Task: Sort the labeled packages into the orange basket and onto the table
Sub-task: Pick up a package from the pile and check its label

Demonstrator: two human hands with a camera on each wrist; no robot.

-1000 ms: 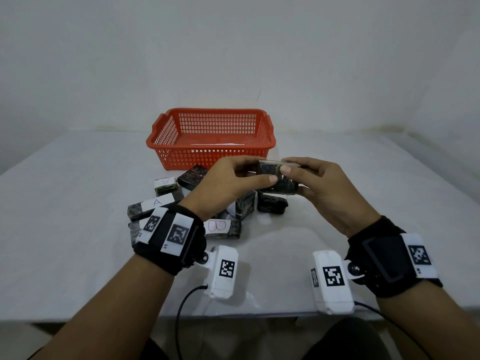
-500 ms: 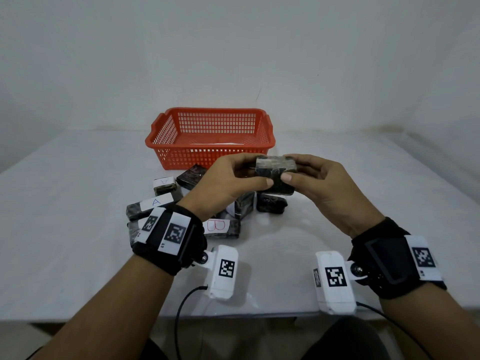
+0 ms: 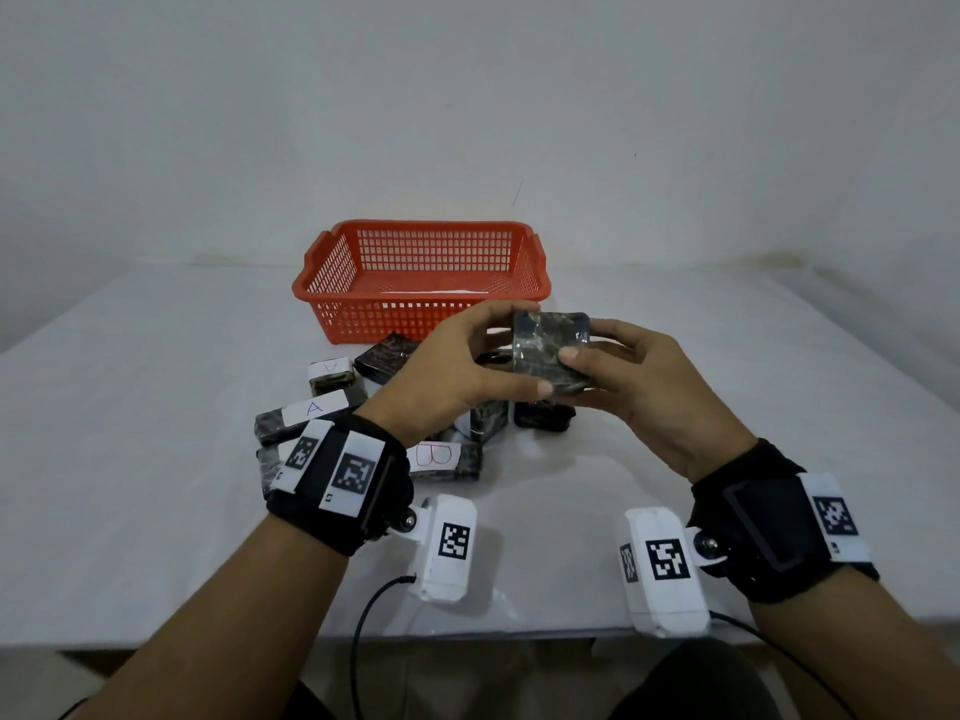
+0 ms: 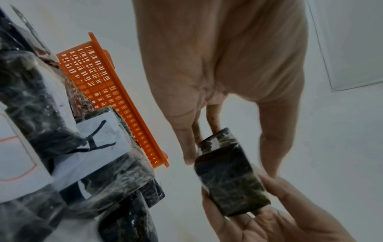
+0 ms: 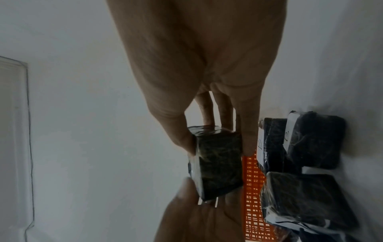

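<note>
Both hands, left hand [image 3: 457, 363] and right hand [image 3: 644, 387], are gripping a dark plastic-wrapped block package [image 3: 550, 350], best rotating it slowly until its label is showing.

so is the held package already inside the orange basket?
No, both hands hold the package in front of the orange basket.

Package [image 3: 550, 350] — glossy film; basket [image 3: 421, 283] — plastic mesh.

White cloth-covered surface [image 3: 156, 459] carried an orange plastic mesh basket [image 3: 421, 283] toward the far side. Just in front of it lay a cluster of dark film-wrapped packages [image 3: 447, 459], some showing white labels: A, B.
</note>
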